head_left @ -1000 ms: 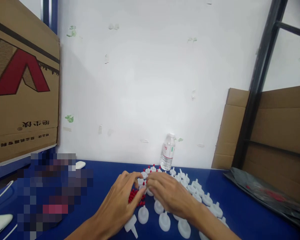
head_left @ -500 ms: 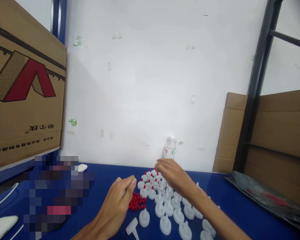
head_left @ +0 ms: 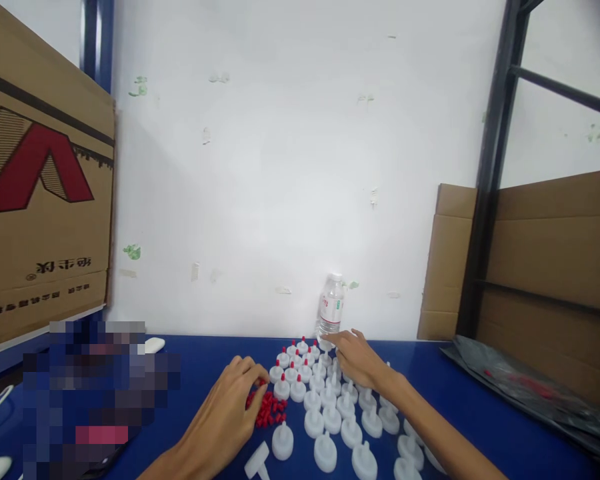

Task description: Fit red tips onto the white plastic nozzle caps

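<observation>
Two-handed over the desk (head_left: 190,363), curls the left hand (head_left: 233,397) at red caps (head_left: 271,411) heaped there, stretches the right hand (head_left: 356,355) over white nozzle tops (head_left: 325,453) near the bottle (head_left: 331,308), with neither grip clear enough to call clenched or released.

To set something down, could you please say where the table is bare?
Bare table lies between left hand and wall, and between right forearm and dark plastic. The middle is crowded with white caps and red pieces.

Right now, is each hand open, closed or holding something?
Left hand: fingers curled at the red caps; whether it grips one cannot be told.
Right hand: at the white spouted pieces; hold cannot be told.
</observation>
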Demonstrator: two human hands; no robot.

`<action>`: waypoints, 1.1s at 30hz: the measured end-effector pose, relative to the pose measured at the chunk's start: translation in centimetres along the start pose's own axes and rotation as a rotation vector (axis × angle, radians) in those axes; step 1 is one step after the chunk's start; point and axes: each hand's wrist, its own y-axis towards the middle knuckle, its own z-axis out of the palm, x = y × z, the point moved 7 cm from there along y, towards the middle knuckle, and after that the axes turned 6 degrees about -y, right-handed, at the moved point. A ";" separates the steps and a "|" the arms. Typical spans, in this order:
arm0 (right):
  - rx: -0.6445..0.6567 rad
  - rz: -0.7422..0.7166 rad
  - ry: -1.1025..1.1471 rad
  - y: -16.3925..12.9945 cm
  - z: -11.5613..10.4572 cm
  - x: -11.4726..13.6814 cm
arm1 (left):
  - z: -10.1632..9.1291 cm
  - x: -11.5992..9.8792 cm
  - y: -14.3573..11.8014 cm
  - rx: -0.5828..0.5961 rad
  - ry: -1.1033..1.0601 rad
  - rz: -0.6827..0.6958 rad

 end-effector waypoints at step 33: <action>0.088 -0.017 0.211 -0.2 1.1 2.4 | 1.6 1.5 0.2 0.094 0.061 -0.054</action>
